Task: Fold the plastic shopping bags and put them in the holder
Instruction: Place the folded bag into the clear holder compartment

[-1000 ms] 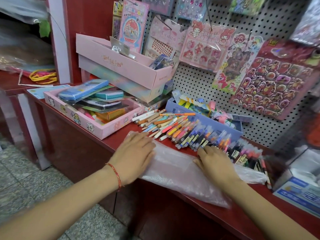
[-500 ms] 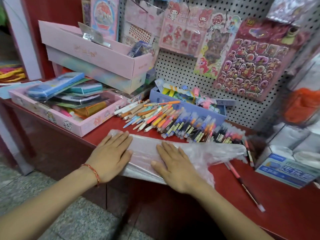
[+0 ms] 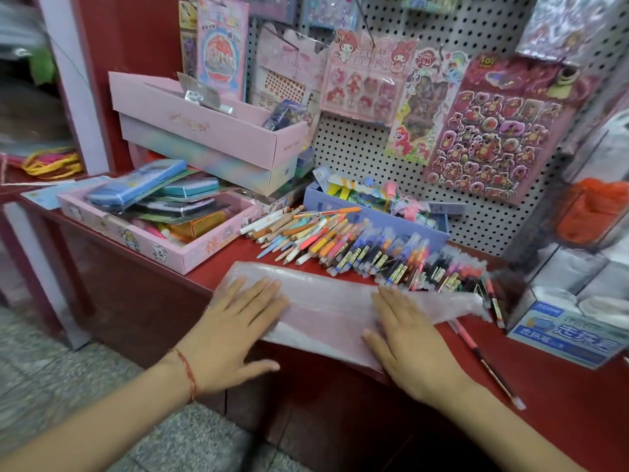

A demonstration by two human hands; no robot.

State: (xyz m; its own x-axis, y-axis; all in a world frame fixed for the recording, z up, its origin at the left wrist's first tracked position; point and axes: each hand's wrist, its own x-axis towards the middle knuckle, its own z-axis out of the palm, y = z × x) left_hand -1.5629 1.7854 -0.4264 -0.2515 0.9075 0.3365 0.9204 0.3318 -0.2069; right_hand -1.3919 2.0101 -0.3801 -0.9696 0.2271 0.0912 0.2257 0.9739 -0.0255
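Note:
A thin, see-through pink plastic bag [image 3: 326,311] lies as a long flat strip along the front edge of the red counter [image 3: 561,396]. My left hand [image 3: 235,332] presses flat on the strip's left end, fingers straight. My right hand [image 3: 408,338] lies flat on the strip further right, fingers straight and pointing away from me. The bag's right end [image 3: 466,303] is rumpled and lies against the pens. On the right hangs a clear holder [image 3: 578,247] with an orange bag [image 3: 595,209] inside.
A heap of pens and pencils [image 3: 357,247] lies just behind the bag. A pink tray of stationery [image 3: 160,229] and stacked pink boxes [image 3: 211,137] fill the left. A loose pen [image 3: 486,362] and a blue-and-white box [image 3: 568,332] sit to the right. Sticker sheets hang on the pegboard [image 3: 354,155].
My right hand has slid right along the bag since half a second ago, spreading it longer and flatter. My left hand stays pressed on the left end.

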